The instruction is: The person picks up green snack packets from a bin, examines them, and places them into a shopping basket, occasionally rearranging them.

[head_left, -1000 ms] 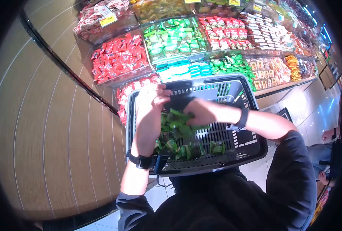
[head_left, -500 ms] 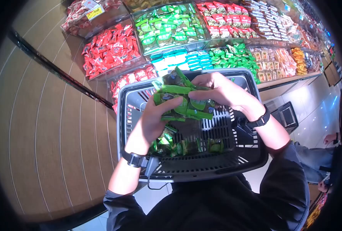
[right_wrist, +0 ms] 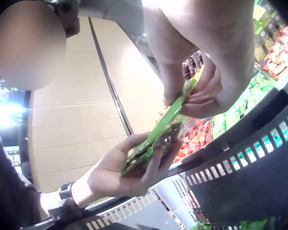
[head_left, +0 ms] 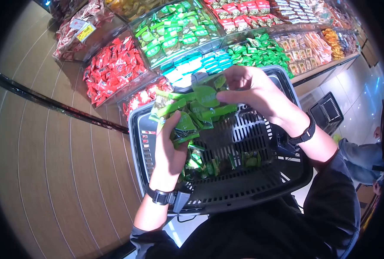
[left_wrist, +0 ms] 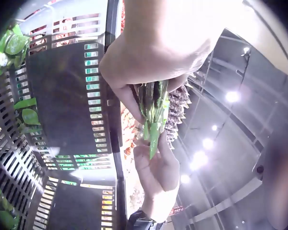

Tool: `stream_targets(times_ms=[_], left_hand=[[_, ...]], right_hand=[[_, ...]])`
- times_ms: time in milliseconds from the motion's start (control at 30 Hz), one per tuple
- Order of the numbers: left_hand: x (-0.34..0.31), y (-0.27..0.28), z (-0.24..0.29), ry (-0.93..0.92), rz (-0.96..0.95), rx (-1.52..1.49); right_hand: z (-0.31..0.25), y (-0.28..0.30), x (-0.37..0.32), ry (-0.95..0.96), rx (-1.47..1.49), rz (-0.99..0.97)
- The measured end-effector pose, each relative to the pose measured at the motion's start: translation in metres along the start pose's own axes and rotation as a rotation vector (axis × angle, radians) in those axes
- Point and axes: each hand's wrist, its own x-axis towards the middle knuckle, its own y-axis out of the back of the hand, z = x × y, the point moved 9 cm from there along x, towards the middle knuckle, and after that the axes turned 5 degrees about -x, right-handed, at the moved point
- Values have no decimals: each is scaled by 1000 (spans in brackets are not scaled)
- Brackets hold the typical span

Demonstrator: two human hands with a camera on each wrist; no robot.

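In the head view, my left hand (head_left: 168, 149) holds a bunch of green snack packets (head_left: 185, 125) above the grey shopping basket (head_left: 133, 136), its thumb over their front. My right hand (head_left: 261, 93) pinches one flat green-and-clear packet (head_left: 207, 96) at the bunch's right side, thumb in front. The right wrist view shows the packets (right_wrist: 158, 129) edge-on, resting in the fingers of the left hand (right_wrist: 117, 167), with the right hand (right_wrist: 206, 52) gripping the upper end. More green packets (head_left: 252, 159) lie on the basket's slotted floor.
Shelf bins beyond the basket hold red packets (head_left: 114, 69), green packets (head_left: 170, 32) and blue-white packets (head_left: 200, 64). A wood-panelled surface (head_left: 62, 164) is at the left. Another dark basket (head_left: 328, 110) stands on the floor at the right, near a person's legs (head_left: 360, 157).
The right hand came up from inside the basket to the packets held by the left. Since then it has moved slightly up and right with one packet, as the head view turned.
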Motion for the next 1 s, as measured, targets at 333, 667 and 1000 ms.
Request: stream_targets(times_ms=[333,667,1000], left_hand=[[-2,0,-2,51,23,30],[-4,-24,-4,11,-126,190],[-10,-21,-11,55,-85,235]], right_hand=[[1,-14,-4,-177,338,-144],[-8,-20,4,72,-134,-227],[3,-10,9,-52,112,-126]])
